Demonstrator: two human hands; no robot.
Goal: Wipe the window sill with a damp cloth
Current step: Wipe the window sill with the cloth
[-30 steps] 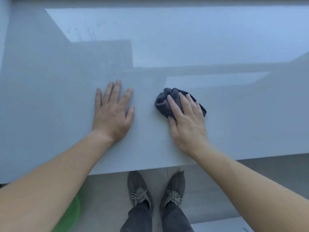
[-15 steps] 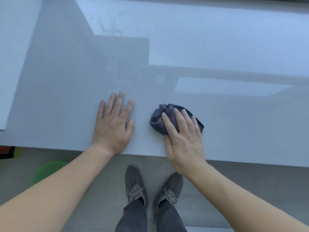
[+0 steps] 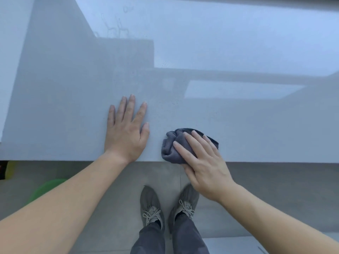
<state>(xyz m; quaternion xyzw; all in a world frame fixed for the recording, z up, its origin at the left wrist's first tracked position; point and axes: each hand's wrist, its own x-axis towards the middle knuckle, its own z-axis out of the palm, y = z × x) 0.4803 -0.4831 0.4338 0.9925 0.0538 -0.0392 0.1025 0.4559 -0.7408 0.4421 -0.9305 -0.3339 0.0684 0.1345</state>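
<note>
A wide, pale grey window sill [image 3: 73,107] fills the upper part of the head view, with bright window light reflected along its far side. My right hand [image 3: 203,162] presses flat on a bunched dark grey cloth [image 3: 171,145] at the sill's front edge, with the palm hanging over the edge. The cloth's right part is hidden under my fingers. My left hand [image 3: 126,131] lies flat on the sill, fingers spread, just left of the cloth and not touching it.
Below the sill's front edge is a grey tiled floor [image 3: 275,189] with my two grey shoes [image 3: 152,208]. A green round object [image 3: 45,187] and a yellow one [image 3: 11,169] sit on the floor at the left. Faint smear marks [image 3: 117,28] show at the sill's far side.
My right hand has dragged the cloth back toward me, from the sill's middle to its front edge. The left hand stays flat in place. The view has tilted down, showing more floor.
</note>
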